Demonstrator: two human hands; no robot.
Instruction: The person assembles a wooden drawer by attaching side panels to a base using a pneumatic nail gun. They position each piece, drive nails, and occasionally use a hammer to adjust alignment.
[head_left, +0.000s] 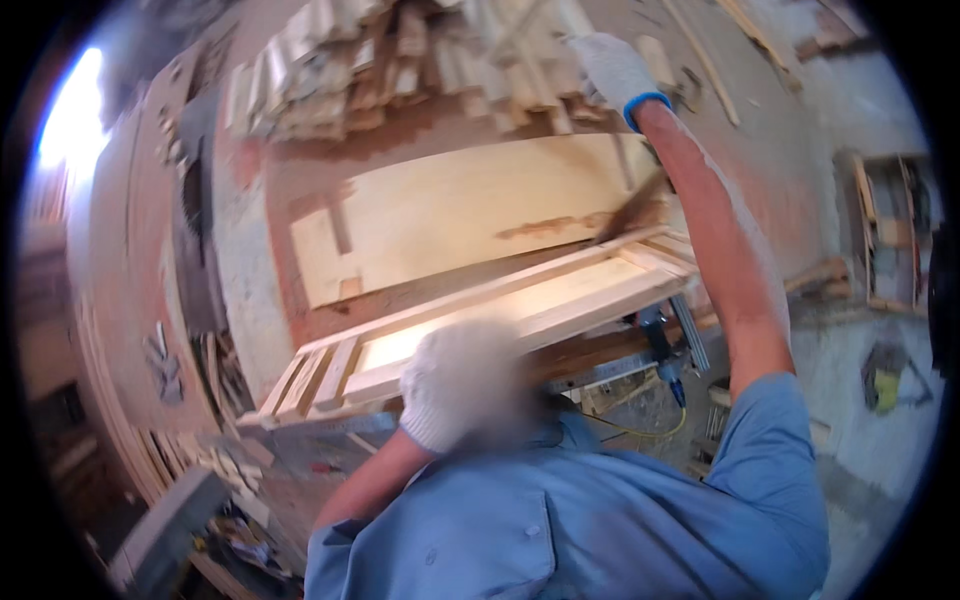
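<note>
My right hand (617, 75), in a white glove with a blue cuff, reaches over the far side of the bench beside a pile of wooden strips (400, 60). Its fingers look apart, and I see nothing held in them. Close to my body, my left hand (465, 385), also gloved in white, is heavily blurred over the near rail of a long wooden frame (590, 315); its fingers cannot be made out. Slats cross this frame at both ends. Behind it lies a flat pale wooden panel (450, 220) with a notched left end.
A pneumatic nailer (655, 335) sits at the near bench edge by the frame's right end, with a yellow hose (665, 430). Left stands a saw blade (192, 200) in a slot. A metal tool (163, 365) lies nearby. Loose sticks (710, 65) lie at the far right.
</note>
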